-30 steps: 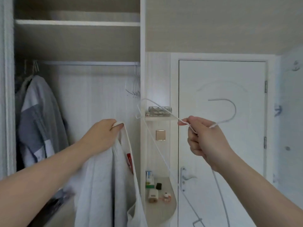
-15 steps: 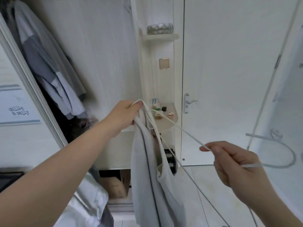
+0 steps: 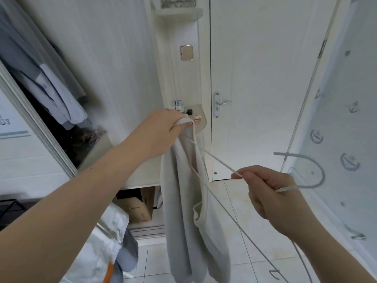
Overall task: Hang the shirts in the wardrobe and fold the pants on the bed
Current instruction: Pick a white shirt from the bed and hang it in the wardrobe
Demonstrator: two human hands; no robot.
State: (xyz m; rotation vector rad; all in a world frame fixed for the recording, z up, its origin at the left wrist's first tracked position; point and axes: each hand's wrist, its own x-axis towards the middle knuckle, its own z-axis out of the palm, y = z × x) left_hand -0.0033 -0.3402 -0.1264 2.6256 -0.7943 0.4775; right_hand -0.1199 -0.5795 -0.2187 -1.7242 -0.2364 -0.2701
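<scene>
My left hand (image 3: pixel 161 133) grips the top edge of a pale grey shirt (image 3: pixel 183 211), which hangs straight down in front of the wardrobe's side panel. My right hand (image 3: pixel 267 190) grips the neck of a white wire hanger (image 3: pixel 304 172); its hook curves out to the right. One hanger arm runs up-left to the shirt's top under my left fingers, the other arm slants down past the cloth. In the open wardrobe (image 3: pixel 114 58) at the left hang grey and light blue shirts (image 3: pixel 47 82).
A white door (image 3: pixel 261 78) with a metal handle (image 3: pixel 221 103) stands shut ahead. Corner shelves (image 3: pixel 201 123) hold small items. A cardboard box (image 3: pixel 136 207) sits low under the wardrobe. White bags (image 3: pixel 102 242) lie at the lower left, a patterned white surface (image 3: pixel 346 139) stands right.
The view has tipped down from the wardrobe rail to the floor. Both hands have come lower, and the hanger's arm now reaches the shirt's top at my left hand.
</scene>
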